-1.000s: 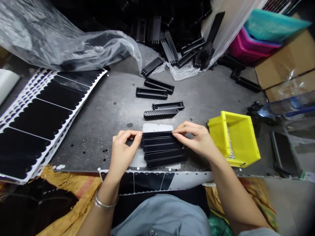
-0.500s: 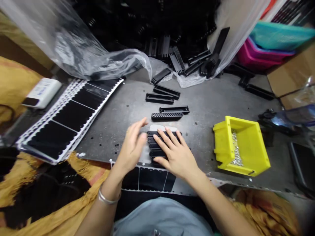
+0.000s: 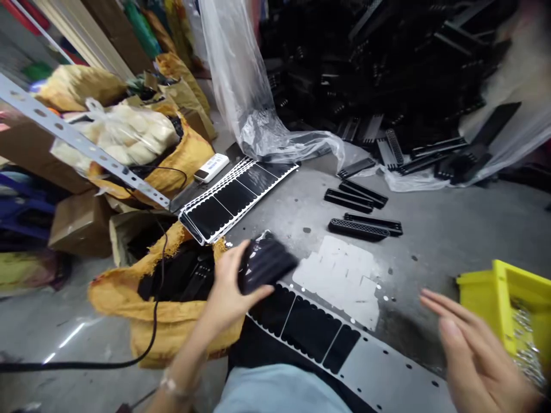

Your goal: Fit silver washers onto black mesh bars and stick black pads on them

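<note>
My left hand (image 3: 227, 289) grips a block of black plastic bars (image 3: 272, 265) lying side by side; motion blurs them. They hang over the table's left edge, close to an orange woven sack (image 3: 124, 301) with black parts inside. My right hand (image 3: 477, 353) holds nothing, its fingers stretched out, beside a yellow bin (image 3: 477, 292) of small shiny metal pieces (image 3: 523, 327). Between the hands a pale patch (image 3: 333, 272) lies on the table. Behind it are several loose black bars (image 3: 359, 229).
A sheet of black stickers (image 3: 310, 327) runs along the front edge; more sticker sheets (image 3: 210, 215) lie at the left by a white device (image 3: 212, 168). At the back, clear plastic (image 3: 275, 135) lines a heap of black parts (image 3: 374, 74). A black cable (image 3: 157, 310) hangs at the left.
My left hand has picked up the row of black bars and carried it left. My right hand has come off them and moved right. The view has turned left.
</note>
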Demonstrator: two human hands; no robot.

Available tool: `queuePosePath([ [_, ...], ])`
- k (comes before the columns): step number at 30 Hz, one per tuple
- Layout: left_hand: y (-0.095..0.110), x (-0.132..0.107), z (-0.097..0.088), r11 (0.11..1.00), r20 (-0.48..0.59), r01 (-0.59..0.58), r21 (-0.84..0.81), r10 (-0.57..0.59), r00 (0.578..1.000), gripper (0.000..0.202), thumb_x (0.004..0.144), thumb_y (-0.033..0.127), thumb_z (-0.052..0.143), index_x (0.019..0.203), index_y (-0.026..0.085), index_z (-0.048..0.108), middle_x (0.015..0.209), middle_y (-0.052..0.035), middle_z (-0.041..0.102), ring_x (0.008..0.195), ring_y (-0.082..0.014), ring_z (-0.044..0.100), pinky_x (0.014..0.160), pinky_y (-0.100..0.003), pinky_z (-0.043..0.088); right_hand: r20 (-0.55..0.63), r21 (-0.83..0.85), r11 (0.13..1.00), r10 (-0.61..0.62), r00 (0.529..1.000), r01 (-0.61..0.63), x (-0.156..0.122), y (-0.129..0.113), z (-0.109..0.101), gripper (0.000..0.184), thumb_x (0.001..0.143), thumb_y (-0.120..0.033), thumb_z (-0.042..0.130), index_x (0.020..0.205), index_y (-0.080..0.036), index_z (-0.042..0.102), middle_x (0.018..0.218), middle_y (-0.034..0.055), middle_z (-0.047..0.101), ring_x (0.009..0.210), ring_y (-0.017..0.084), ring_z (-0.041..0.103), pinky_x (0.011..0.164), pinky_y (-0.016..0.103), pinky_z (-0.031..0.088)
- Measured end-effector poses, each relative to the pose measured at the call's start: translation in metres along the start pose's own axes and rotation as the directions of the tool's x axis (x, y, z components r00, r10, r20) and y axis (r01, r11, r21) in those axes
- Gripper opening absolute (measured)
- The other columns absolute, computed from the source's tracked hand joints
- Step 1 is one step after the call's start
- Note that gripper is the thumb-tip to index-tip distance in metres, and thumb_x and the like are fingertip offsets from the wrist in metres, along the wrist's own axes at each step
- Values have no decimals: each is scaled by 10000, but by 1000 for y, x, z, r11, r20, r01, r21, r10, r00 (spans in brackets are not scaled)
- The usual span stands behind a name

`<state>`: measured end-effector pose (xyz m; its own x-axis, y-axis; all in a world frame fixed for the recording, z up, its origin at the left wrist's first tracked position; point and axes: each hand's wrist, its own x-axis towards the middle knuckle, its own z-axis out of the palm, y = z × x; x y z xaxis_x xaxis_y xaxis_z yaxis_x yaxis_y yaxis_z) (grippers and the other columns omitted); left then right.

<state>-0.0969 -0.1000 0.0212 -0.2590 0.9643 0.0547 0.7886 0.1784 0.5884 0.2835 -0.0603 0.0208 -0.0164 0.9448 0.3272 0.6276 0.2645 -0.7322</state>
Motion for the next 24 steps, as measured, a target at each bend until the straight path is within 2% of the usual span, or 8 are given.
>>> queuePosePath([
  [3,-76,-35,-43,920,-201,345,184,-308,930,989,768,778,631,1513,160,434,1405,-206,526,1354,-420,481,1190,-612,348,181,71,959,-282,942,273,-18,-31,45,330,989,-265,572,1295,-288,695,1336,101,684,1226,322,643,1054,551,514],
  [6,-129,-53,-63,814,-232,476,334,-418,878,1105,721,846,561,1515,90,431,1371,-240,525,1346,-464,470,1175,-610,352,458,297,792,-608,649,533,-22,-92,135,416,967,-172,574,1375,-221,636,1374,118,690,1291,260,634,1064,445,560],
  [9,-150,-54,-73,775,-124,422,471,-415,901,1111,688,852,574,1473,70,492,1361,-266,520,1293,-497,493,1122,-615,396,696,283,615,-659,283,736,-21,-149,217,306,997,-145,541,1267,-120,684,1300,171,731,1199,258,699,1115,467,524],
  [13,-149,-45,-70,816,67,208,539,-287,955,992,681,742,689,1474,171,518,1349,-207,565,1230,-439,550,1057,-569,463,696,434,479,-716,54,763,-36,-179,238,90,957,-139,620,946,-161,707,727,15,749,628,159,704,766,336,612],
  [15,-143,-37,-53,837,154,99,538,-213,965,977,651,626,778,1485,191,512,1376,-193,568,1262,-419,542,1053,-538,475,630,492,439,-776,41,752,-46,-180,225,86,1001,-189,570,1018,-180,653,777,2,727,584,152,663,546,303,530],
  [17,-135,-25,-28,841,190,45,538,-173,966,974,615,530,833,1466,163,532,1431,-218,545,1333,-429,501,1092,-544,450,575,495,434,-813,91,753,-51,-181,216,91,1032,-199,521,1045,-189,611,841,9,709,606,157,649,493,307,466],
  [21,-125,0,16,851,207,1,525,-129,970,777,635,513,838,1299,147,667,1497,-241,524,1457,-451,399,1246,-594,255,518,434,433,-838,174,790,-44,-184,215,112,1030,-201,549,954,-167,624,880,38,694,799,187,659,736,337,534],
  [24,-132,1,18,859,208,-23,512,-98,973,821,612,426,841,1348,124,639,1557,-273,473,1510,-496,335,1247,-642,235,467,445,465,-850,245,765,-20,-172,197,203,1057,-292,510,1032,-159,661,1016,68,721,962,203,639,965,369,509],
])
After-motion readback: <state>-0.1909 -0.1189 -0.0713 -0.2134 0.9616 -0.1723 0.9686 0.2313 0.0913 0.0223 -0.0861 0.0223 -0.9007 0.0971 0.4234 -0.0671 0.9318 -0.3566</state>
